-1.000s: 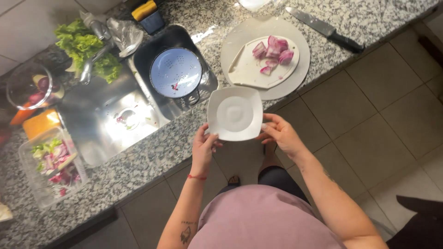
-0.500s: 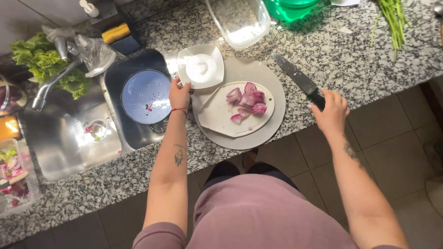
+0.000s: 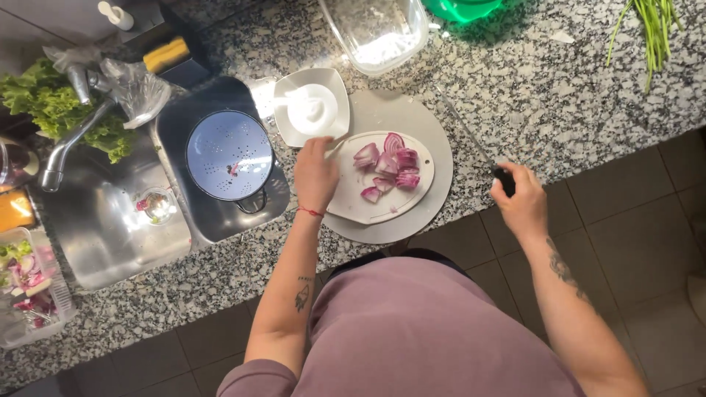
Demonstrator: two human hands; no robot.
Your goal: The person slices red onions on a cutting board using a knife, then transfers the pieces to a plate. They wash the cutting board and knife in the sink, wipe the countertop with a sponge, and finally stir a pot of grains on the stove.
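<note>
Seen from the head camera, a knife (image 3: 471, 140) is gripped at its dark handle by the right hand (image 3: 521, 200), fingers clenched around it, the blade laid flat on the counter (image 3: 529, 88) and pointing toward the far side — kept clear of the food, it seems, while the other hand works. The left hand (image 3: 316, 173) rests at the left edge of a white cutting board (image 3: 412, 192), its fingers bent down onto the rim; whether anything is pinched beneath them cannot be told. The board is carried on a larger round grey board (image 3: 382, 117), apparently as a steady base. Red onion pieces (image 3: 386, 167) lie gathered in the middle of the white board, within reach of both hands. A square white plate (image 3: 312, 106) is set just beyond the left hand, overlapping the grey board's far-left edge — placed close, by the look of it, for receiving.

The counter is speckled grey granite. A steel sink (image 3: 103, 235) is sunk into it at the left, with a blue colander (image 3: 229, 154) standing in its smaller basin. Lettuce (image 3: 55, 106) lies behind the tap (image 3: 70, 140). A clear container (image 3: 379, 29) and green stalks (image 3: 654, 26) are seen at the far side; brown floor tiles (image 3: 640, 228) run along the near right.
</note>
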